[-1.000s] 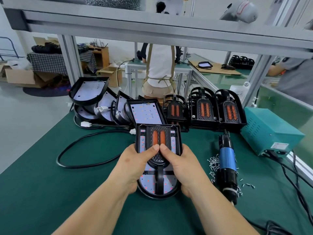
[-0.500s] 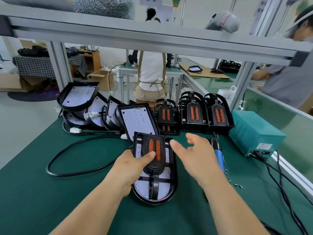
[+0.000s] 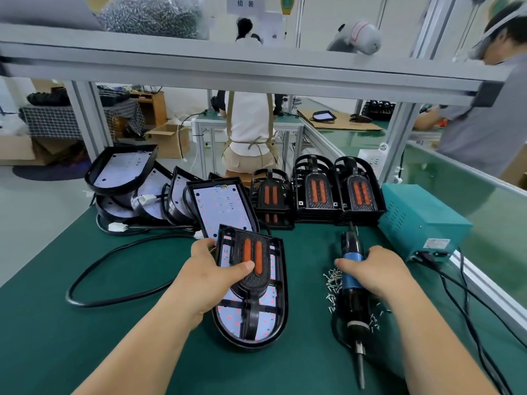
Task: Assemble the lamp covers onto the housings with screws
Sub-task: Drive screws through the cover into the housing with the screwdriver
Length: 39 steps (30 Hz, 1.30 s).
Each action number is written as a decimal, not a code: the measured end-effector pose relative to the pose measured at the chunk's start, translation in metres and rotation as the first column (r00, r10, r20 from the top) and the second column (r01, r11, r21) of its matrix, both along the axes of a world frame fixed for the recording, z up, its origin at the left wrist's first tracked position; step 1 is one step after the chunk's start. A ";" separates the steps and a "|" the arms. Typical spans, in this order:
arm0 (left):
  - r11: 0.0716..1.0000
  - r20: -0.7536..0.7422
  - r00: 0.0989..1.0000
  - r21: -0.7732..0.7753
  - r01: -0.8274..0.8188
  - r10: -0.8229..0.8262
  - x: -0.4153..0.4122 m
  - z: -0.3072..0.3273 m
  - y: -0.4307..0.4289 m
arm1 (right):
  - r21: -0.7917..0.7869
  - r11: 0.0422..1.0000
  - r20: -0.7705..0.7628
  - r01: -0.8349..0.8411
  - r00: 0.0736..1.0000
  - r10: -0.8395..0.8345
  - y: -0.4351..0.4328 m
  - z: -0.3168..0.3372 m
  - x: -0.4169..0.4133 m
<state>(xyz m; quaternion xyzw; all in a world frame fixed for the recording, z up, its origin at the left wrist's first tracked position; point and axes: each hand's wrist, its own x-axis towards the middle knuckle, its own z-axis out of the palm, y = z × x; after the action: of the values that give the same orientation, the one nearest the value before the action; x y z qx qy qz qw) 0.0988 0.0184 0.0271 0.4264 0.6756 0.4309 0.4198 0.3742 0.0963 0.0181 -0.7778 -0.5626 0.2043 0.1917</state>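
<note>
A black lamp housing (image 3: pixel 278 334) with a white LED board lies on the green mat in front of me. A black cover (image 3: pixel 253 269) with two orange strips sits on it. My left hand (image 3: pixel 219 272) holds the housing's left edge, thumb pressing on the cover. My right hand (image 3: pixel 376 272) wraps round the blue and black electric screwdriver (image 3: pixel 352 283), which lies on the mat to the right with its bit toward me. Loose screws (image 3: pixel 332 283) are scattered beside the screwdriver.
Bare housings (image 3: pixel 122 172) lean in a row at the back left. Stacks of covers (image 3: pixel 316 192) stand at the back centre. A teal power box (image 3: pixel 419 220) sits at the right, cables trailing. A black cable (image 3: pixel 114 258) loops on the left. People work beyond the frame.
My right hand left the cover, swung right and took hold of the screwdriver. The left hand stayed on the lamp, which shifted slightly.
</note>
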 end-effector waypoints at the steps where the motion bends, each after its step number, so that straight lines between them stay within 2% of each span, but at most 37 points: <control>1: 1.000 -0.028 1.000 0.013 -0.013 0.014 0.000 0.004 -0.002 | 0.017 1.000 -0.027 0.009 1.000 -0.009 0.000 -0.001 0.001; 3: 0.995 -0.150 0.986 0.079 -0.059 0.071 0.001 0.012 -0.008 | 0.067 0.997 -0.116 0.040 0.993 -0.032 -0.002 -0.002 0.005; 6: 0.964 -0.387 0.906 0.255 -0.077 0.175 0.010 0.025 -0.019 | 0.159 0.983 -0.327 0.096 0.944 -0.040 -0.002 0.000 0.014; 8: 0.933 -0.487 0.853 0.361 0.001 0.188 0.025 0.033 -0.024 | 0.207 0.967 -0.468 0.148 0.883 -0.035 -0.003 0.002 0.019; 10: 0.903 -0.570 0.812 0.405 0.144 0.127 0.045 0.037 -0.022 | 0.227 0.946 -0.601 0.230 0.798 -0.050 -0.004 0.005 0.025; 13: 0.892 -0.635 0.771 0.320 0.319 -0.048 0.076 0.038 -0.010 | 0.186 0.929 -0.773 0.321 0.632 -0.064 -0.007 0.007 0.032; 17: 0.909 -0.624 0.771 0.239 0.340 -0.124 0.099 0.038 0.006 | 0.162 0.925 -0.878 0.345 0.479 -0.024 -0.010 0.010 0.036; 19: 0.915 -0.616 0.763 0.164 0.369 -0.197 0.106 0.041 0.015 | 0.120 0.925 -0.944 0.361 0.331 -0.007 -0.010 0.010 0.035; 22: 0.895 -0.359 0.838 0.014 0.446 -0.412 0.120 0.046 0.021 | 0.007 0.941 -0.998 0.337 0.059 -0.014 -0.009 0.010 0.034; 23: 0.874 -0.318 0.827 -0.006 0.487 -0.463 0.127 0.046 0.020 | -0.019 0.945 -1.000 0.326 -0.008 -0.017 -0.009 0.009 0.034; 25: 0.816 -0.415 0.730 -0.052 0.576 -0.542 0.141 0.045 0.020 | -0.061 0.948 -0.994 0.311 -0.101 -0.030 -0.008 0.010 0.032; 27: 0.795 -0.488 0.673 -0.076 0.601 -0.556 0.155 0.043 0.022 | -0.098 0.949 -0.990 0.300 -0.125 -0.063 -0.008 0.010 0.029; 30: 0.841 -0.400 0.757 -0.069 0.537 -0.516 0.169 0.039 0.034 | -0.126 0.959 -0.976 0.252 -0.204 -0.075 -0.008 0.011 0.022; 32: 0.881 -0.204 0.857 -0.102 0.462 -0.473 0.175 0.036 0.045 | -0.108 0.962 -0.970 0.251 -0.237 -0.047 -0.007 0.010 0.020; 34: 0.894 0.096 0.918 -0.205 0.398 -0.386 0.178 0.036 0.053 | -0.084 0.961 -0.965 0.263 -0.260 -0.013 -0.007 0.008 0.019; 36: 0.867 0.311 0.899 -0.295 0.401 -0.310 0.178 0.036 0.058 | -0.058 0.967 -0.956 0.250 -0.291 0.018 -0.007 0.006 0.018; 39: 0.823 0.457 0.835 -0.313 0.474 -0.306 0.177 0.033 0.062 | -0.026 0.972 -0.956 0.233 -0.289 0.043 -0.006 0.006 0.018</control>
<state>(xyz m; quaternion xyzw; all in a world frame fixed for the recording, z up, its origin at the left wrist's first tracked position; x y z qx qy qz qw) 0.2757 0.0808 0.0597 0.3653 0.5505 0.2558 0.7058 0.3924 0.0902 0.0242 -0.3244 -0.1341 0.6778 0.6460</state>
